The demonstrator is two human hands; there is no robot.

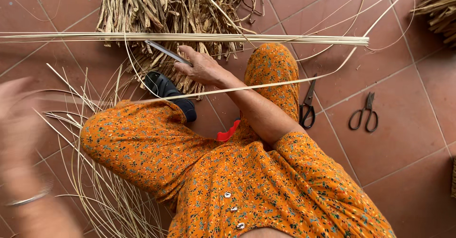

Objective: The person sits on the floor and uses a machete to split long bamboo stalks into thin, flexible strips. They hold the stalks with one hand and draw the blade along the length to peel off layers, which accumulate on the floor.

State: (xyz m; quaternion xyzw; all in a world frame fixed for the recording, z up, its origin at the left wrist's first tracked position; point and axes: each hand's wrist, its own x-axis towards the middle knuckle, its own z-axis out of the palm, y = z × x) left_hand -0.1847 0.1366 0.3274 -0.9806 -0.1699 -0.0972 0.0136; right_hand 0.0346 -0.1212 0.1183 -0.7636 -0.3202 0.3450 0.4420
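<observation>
My right hand (202, 68) reaches forward over my knee and grips a narrow metal blade (166, 52) that points up and left. A long pale cane strip (266, 85) runs under that hand, across my forearm and away to the upper right. My left hand (19, 124) is raised at the left edge with a thin bangle on the wrist. It is too blurred to show what its fingers hold. A bundle of straight thin canes (285, 39) lies across the floor just beyond the right hand.
A heap of dried brown fibre (156, 5) lies at the top, and more of it (439, 8) at the top right. Two black scissors (308, 107) (365, 114) rest on the red tiles to the right. Loose split strips (95, 190) fan out at the lower left. A black sandal (166, 88) sits near my knee.
</observation>
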